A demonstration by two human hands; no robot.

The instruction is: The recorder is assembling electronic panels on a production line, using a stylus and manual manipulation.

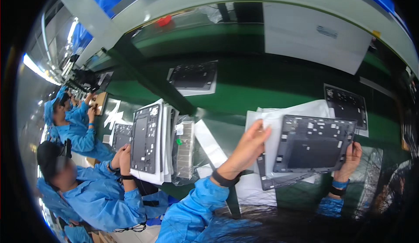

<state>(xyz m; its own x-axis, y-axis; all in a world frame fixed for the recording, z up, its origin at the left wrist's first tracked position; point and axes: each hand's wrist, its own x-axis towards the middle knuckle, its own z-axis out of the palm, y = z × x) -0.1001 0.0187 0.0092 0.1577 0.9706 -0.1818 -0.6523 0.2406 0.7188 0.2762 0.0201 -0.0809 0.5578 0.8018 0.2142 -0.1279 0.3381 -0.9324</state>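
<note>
My left hand (pixel 251 143) lies flat on a white sheet (pixel 273 123) at the left side of a dark grey flat panel (pixel 312 144) with a rectangular recess and small white stickers. My right hand (pixel 350 160) grips that panel's right edge. Beneath it lies another dark panel (pixel 273 182) and more white sheets. Both sleeves are blue, with dark wristbands.
A green conveyor belt (pixel 262 86) carries other dark panels on white sheets (pixel 194 77) (pixel 347 105). To my left, a person in blue (pixel 100 195) handles a stack of panels (pixel 146 138). A bagged tray (pixel 185 151) sits between us. More workers sit farther left.
</note>
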